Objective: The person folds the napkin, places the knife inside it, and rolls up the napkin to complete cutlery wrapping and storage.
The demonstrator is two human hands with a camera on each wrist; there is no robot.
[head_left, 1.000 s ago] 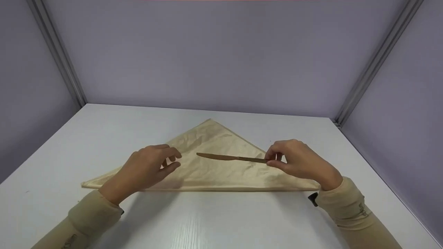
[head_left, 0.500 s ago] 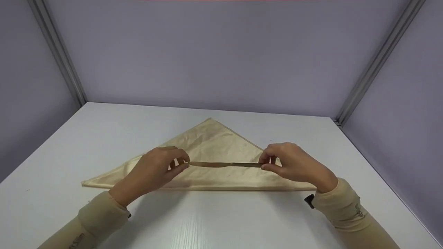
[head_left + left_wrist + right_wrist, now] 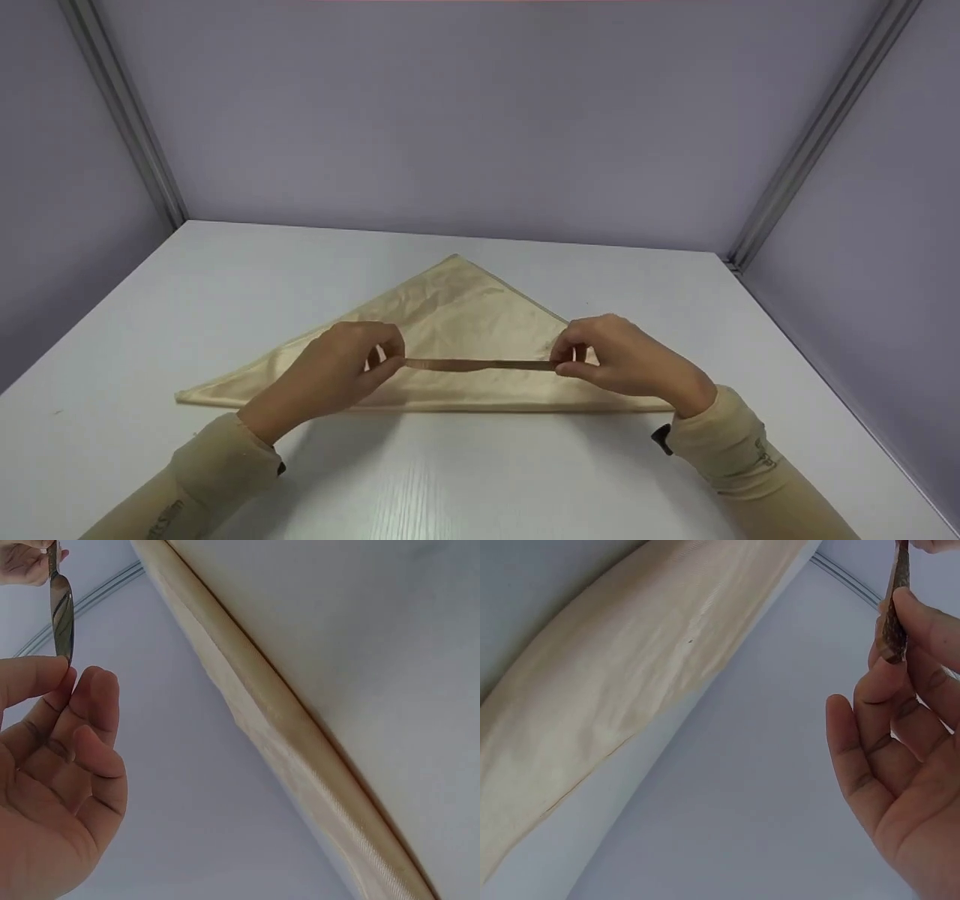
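Note:
A beige cloth napkin [image 3: 450, 330], folded into a triangle, lies flat on the white table [image 3: 480, 472]. Just above its near part a brown knife [image 3: 480, 365] is held level, lying left to right. My left hand [image 3: 352, 367] pinches the blade tip between thumb and fingers, as the left wrist view shows at the knife [image 3: 61, 615]. My right hand [image 3: 607, 358] pinches the handle end, and the right wrist view shows the knife [image 3: 896, 607] between thumb and forefinger. The napkin's folded edge [image 3: 300, 742] and the napkin [image 3: 630, 690] run past both wrist views.
Grey-lilac walls enclose the table on three sides, with metal corner posts at the back left [image 3: 124, 112] and back right [image 3: 817, 135]. The table's right edge [image 3: 847, 420] runs close to my right sleeve [image 3: 727, 450].
The knife came down and nearer, from a slight tilt to level over the napkin. My left hand moved right and took hold of the blade tip; my right hand shifted left, keeping the handle.

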